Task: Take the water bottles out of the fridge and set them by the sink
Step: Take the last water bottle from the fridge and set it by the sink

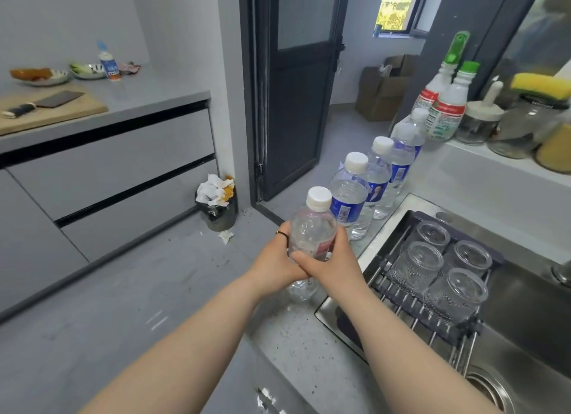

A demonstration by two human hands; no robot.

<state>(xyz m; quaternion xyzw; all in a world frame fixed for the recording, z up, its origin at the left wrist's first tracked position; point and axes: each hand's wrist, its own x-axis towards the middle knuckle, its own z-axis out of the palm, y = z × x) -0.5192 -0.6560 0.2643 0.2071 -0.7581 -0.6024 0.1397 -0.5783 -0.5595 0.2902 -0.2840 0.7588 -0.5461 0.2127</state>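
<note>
Four capped water bottles with blue labels (349,194) stand in a single file along the counter strip just beside the sink (525,293), the line running away from its near corner toward the door, while a fifth, the clear bottle (312,237) with a reddish label, is held upright at the near end of that file, close to the sink's corner. Both hands are closed around it: the left hand (275,265), a dark ring on one finger, wraps the side away from the sink, and the right hand (336,262) wraps the sink side, fingers overlapping across the front. Its base shows below the hands and seems to sit at or just above the counter edge; whether it touches cannot be told. The two-handed hold looks meant to steady a light, nearly transparent bottle on a narrow ledge, since the strip beside the sink leaves little room and the floor drops away on the far side. Keeping the bottles in file likely serves the same end, each one tucked against the sink's rim without crowding it. Inside the sink a rack (432,293) carries four upturned glasses (417,265), which may be why the bottles go on the counter and not in the basin. The fridge is out of view, so how many bottles remain cannot be told
</note>
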